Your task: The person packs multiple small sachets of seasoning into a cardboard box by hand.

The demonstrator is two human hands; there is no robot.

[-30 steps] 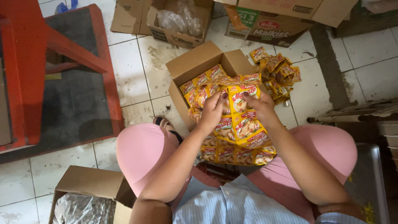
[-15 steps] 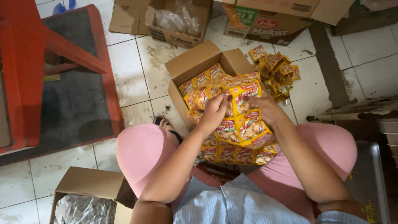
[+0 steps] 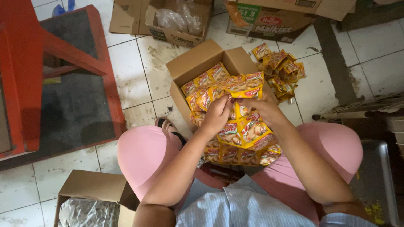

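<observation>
1. While sitting over a white tiled floor (image 3: pixel 162 80) in pink trousers, the person is holding a long connected strip of yellow and orange snack sachets (image 3: pixel 246 128) between both hands, just above the knees.
2. The left hand (image 3: pixel 217 114) is closing its fingers on the strip's upper left part, clamped on the sachets.
3. The right hand (image 3: pixel 263 110) is gripping the strip from the right side, its fingers pinched on the top sachet.
4. The strip is hanging down from the hands towards the lap, where more folded rows of the same sachets are lying between the thighs.
5. An open brown cardboard box (image 3: pixel 198 63), just beyond the hands, is holding many more yellow sachets packed in rows.
6. A loose heap of similar sachets (image 3: pixel 280 69) is lying on the floor just to the right of that box.
7. A red-framed piece of furniture (image 3: pixel 63 50) is standing at the far left.
8. A second cardboard box with clear plastic inside (image 3: pixel 172 21) is sitting at the far edge, and a third box with crumpled plastic (image 3: pixel 90 197) is resting near the left knee.
</observation>
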